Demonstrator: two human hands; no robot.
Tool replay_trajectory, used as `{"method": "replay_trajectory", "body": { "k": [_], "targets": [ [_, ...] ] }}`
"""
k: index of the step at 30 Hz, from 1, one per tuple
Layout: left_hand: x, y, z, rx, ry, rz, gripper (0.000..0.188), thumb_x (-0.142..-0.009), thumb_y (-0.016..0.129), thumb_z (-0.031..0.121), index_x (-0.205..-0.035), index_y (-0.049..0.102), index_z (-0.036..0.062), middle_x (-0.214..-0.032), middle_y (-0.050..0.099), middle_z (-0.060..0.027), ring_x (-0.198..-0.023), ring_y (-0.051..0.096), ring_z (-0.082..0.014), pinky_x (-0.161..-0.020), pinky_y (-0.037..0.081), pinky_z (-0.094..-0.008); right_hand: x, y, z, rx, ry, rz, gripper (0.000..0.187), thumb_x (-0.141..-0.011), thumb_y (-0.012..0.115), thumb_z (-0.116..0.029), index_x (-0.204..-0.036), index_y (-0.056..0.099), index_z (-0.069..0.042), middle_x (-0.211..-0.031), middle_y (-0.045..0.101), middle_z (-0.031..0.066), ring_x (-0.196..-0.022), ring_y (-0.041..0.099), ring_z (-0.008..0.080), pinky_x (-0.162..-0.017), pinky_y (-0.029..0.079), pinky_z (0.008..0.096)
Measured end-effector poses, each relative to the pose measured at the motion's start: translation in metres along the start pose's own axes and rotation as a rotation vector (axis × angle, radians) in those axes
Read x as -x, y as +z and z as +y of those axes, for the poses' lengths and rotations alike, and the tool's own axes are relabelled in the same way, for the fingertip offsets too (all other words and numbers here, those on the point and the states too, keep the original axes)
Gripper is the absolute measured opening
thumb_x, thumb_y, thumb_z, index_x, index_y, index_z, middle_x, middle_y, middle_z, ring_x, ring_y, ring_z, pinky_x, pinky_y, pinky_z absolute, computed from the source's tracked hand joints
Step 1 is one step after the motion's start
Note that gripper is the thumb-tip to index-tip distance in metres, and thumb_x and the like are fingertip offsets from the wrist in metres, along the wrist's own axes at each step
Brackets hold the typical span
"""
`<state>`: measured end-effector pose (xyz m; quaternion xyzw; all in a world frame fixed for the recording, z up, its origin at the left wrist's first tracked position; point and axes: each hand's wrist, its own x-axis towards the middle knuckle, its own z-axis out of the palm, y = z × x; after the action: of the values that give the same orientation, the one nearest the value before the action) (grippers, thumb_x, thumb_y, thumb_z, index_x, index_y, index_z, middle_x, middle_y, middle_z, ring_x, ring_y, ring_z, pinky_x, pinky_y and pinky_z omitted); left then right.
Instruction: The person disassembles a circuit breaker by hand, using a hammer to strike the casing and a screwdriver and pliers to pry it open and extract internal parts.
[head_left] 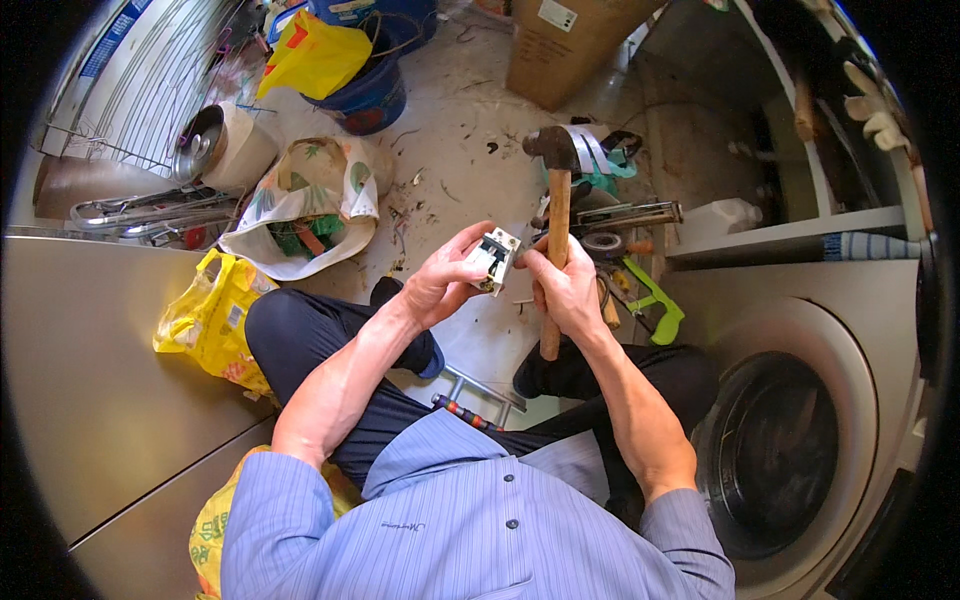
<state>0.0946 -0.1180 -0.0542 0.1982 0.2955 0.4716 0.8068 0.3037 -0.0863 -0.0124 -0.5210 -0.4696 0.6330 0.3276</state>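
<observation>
Held in front of me is a small white boxy electrical part [496, 250] with a black piece in its open side. My left hand [440, 282] is closed around it, thumb on the near face and fingers behind. My right hand [570, 296] grips a hammer [559, 210] by its wooden handle, which stands upright with the dark head [551, 148] on top. The thumb and forefinger of the right hand reach close to the part's right side; whether they pinch something small there is too fine to tell.
Yellow plastic bag [215, 315] and white patterned bag [330, 225] lie left; a blue bucket [365, 100] stands beyond. Right are a green-handled tool [655, 305], loose tools, and a front-loading washing machine [800, 440]. A cardboard box [565, 50] stands at the back; debris litters the floor.
</observation>
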Motion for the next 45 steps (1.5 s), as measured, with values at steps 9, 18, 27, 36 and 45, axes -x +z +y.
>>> {"method": "replay_trajectory", "body": {
  "k": [9, 18, 27, 36, 45],
  "targets": [
    [-0.006, 0.002, -0.001, -0.185, 0.071, -0.1, 0.094, -0.071, 0.082, 0.001, -0.154, 0.038, 0.0087, -0.148, 0.049, -0.007, -0.133, 0.051, -0.0196, -0.114, 0.04, -0.0346, -0.009, -0.004, 0.011, -0.129, 0.064, -0.057, 0.021, -0.092, 0.068, -0.018, -0.101, 0.058, -0.002, -0.066, 0.059, 0.0033, -0.05, 0.054, 0.0101, -0.043, 0.042, 0.0257],
    [-0.004, 0.011, 0.006, -0.446, -0.016, -0.009, 0.102, -0.071, 0.081, -0.003, -0.159, 0.031, 0.0104, -0.143, 0.052, -0.0033, -0.128, 0.051, -0.013, -0.108, 0.043, -0.0306, -0.015, 0.001, 0.016, -0.156, -0.017, 0.045, 0.03, -0.084, 0.074, -0.008, -0.106, 0.055, 0.001, -0.08, 0.064, 0.0066, -0.056, 0.059, 0.0106, -0.045, 0.045, 0.0242],
    [-0.016, -0.004, -0.013, -0.761, 0.084, 0.09, 0.097, -0.071, 0.086, 0.015, -0.152, 0.035, 0.0024, -0.132, 0.056, -0.0077, -0.119, 0.054, -0.0176, -0.103, 0.045, -0.0319, -0.024, 0.005, 0.033, -0.074, -0.037, 0.029, 0.032, -0.085, 0.072, -0.005, -0.11, 0.055, 0.003, -0.096, 0.066, 0.0097, -0.073, 0.068, 0.0143, -0.055, 0.051, 0.0258],
    [-0.087, -0.124, -0.056, -1.123, 0.123, 0.498, 0.092, -0.067, 0.088, 0.021, -0.143, 0.041, -0.0012, -0.128, 0.061, -0.0166, -0.118, 0.06, -0.0242, -0.101, 0.048, -0.0359, -0.018, -0.002, 0.042, 0.331, -0.101, 0.162, 0.024, -0.092, 0.067, -0.016, -0.108, 0.059, 0.0, -0.078, 0.067, 0.0098, -0.065, 0.066, 0.016, -0.06, 0.054, 0.032],
    [-0.14, -0.208, -0.112, -1.355, 0.161, 0.628, 0.092, -0.065, 0.09, 0.019, -0.142, 0.042, 0.0016, -0.13, 0.06, -0.0216, -0.121, 0.058, -0.0392, -0.102, 0.048, -0.0449, -0.013, 0.012, 0.122, 0.574, 0.256, 0.038, 0.035, -0.091, 0.07, -0.024, -0.113, 0.059, 0.001, -0.086, 0.069, 0.0218, -0.079, 0.07, 0.0296, -0.072, 0.055, 0.0413]
  ]
}}
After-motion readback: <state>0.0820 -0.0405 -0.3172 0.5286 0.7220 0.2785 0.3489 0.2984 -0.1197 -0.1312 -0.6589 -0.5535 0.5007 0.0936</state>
